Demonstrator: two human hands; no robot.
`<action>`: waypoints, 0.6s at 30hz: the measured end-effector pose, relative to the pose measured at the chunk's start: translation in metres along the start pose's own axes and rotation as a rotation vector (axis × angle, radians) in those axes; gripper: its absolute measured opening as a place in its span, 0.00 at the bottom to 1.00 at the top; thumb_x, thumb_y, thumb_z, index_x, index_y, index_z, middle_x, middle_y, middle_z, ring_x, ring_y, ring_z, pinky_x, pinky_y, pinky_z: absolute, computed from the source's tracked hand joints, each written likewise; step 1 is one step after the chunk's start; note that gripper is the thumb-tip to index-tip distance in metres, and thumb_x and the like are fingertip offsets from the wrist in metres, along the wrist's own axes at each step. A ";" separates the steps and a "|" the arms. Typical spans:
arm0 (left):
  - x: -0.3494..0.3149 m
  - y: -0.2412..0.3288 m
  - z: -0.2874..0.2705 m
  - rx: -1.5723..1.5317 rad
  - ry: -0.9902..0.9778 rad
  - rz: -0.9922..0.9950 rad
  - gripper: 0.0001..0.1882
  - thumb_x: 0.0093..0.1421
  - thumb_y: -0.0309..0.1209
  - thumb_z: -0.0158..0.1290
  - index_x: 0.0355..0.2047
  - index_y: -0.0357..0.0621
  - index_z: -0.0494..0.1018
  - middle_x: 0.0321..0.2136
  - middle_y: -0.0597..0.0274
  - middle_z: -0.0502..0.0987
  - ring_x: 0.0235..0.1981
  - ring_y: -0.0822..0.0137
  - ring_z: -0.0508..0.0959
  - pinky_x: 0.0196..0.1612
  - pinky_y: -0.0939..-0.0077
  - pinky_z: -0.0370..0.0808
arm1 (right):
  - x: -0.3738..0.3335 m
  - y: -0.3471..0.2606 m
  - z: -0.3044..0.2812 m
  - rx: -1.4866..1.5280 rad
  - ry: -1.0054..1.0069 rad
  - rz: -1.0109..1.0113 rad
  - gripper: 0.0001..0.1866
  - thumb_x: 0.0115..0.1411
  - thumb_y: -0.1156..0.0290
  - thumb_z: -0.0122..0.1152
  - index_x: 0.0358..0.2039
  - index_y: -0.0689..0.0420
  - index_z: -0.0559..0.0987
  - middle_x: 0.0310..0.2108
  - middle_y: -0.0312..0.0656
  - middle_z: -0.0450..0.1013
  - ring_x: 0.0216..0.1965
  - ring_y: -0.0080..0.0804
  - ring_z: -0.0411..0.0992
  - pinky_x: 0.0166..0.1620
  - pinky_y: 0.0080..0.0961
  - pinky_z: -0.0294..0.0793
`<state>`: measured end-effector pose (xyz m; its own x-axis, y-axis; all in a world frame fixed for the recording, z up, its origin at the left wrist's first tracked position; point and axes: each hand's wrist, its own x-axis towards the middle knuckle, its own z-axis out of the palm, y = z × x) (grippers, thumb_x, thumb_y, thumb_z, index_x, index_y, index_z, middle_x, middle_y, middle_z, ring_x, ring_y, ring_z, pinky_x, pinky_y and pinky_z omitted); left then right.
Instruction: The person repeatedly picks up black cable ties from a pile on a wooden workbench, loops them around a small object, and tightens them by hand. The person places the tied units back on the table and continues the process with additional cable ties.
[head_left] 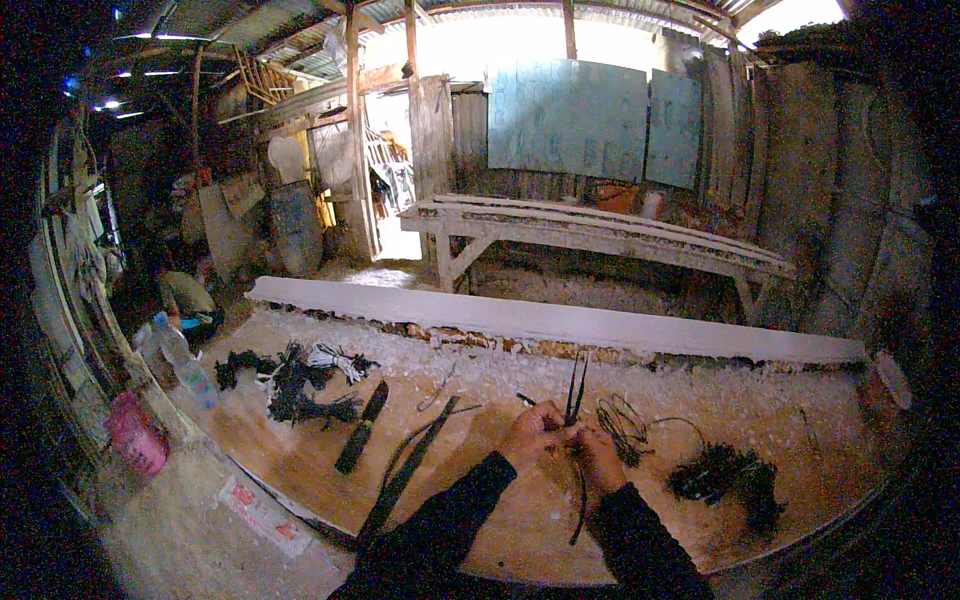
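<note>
We find the strip (571, 400) mid-worktop (480, 440), pinched in the fingertip grip of left hand (537, 432) and right hand (597, 455), ends poking towards twelve and six. We judge it light, bendy, best held mid-length. Wire (622, 438) at three o'clock could snag; dark bundle (712, 472) near four, knife-like tool (362, 428) at nine, both clear.
</note>
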<state>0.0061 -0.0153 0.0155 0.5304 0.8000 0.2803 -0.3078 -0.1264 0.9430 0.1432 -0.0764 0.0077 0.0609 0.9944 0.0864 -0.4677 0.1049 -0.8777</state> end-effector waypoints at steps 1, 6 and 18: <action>0.000 0.001 0.001 -0.035 -0.021 0.009 0.13 0.50 0.28 0.59 0.24 0.45 0.62 0.21 0.68 0.67 0.19 0.75 0.72 0.19 0.81 0.71 | 0.001 0.001 -0.002 0.026 -0.001 0.019 0.05 0.57 0.69 0.50 0.29 0.56 0.71 0.27 0.33 0.69 0.30 0.24 0.67 0.36 0.21 0.67; -0.002 0.006 0.003 -0.159 -0.061 0.058 0.12 0.51 0.25 0.57 0.24 0.45 0.63 0.22 0.65 0.70 0.22 0.72 0.75 0.19 0.80 0.72 | 0.006 0.004 -0.008 0.064 -0.145 0.018 0.08 0.57 0.67 0.50 0.30 0.58 0.71 0.26 0.35 0.70 0.28 0.26 0.68 0.33 0.21 0.68; 0.002 -0.007 0.000 -0.121 -0.016 0.098 0.09 0.50 0.22 0.57 0.27 0.41 0.66 0.24 0.63 0.74 0.25 0.70 0.77 0.25 0.82 0.73 | -0.002 -0.010 -0.001 0.268 0.063 0.173 0.04 0.58 0.72 0.50 0.30 0.58 0.71 0.25 0.34 0.69 0.26 0.22 0.66 0.33 0.21 0.70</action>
<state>0.0096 -0.0134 0.0094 0.5056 0.7778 0.3733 -0.4512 -0.1305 0.8828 0.1485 -0.0795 0.0158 0.0109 0.9959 -0.0894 -0.6905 -0.0572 -0.7211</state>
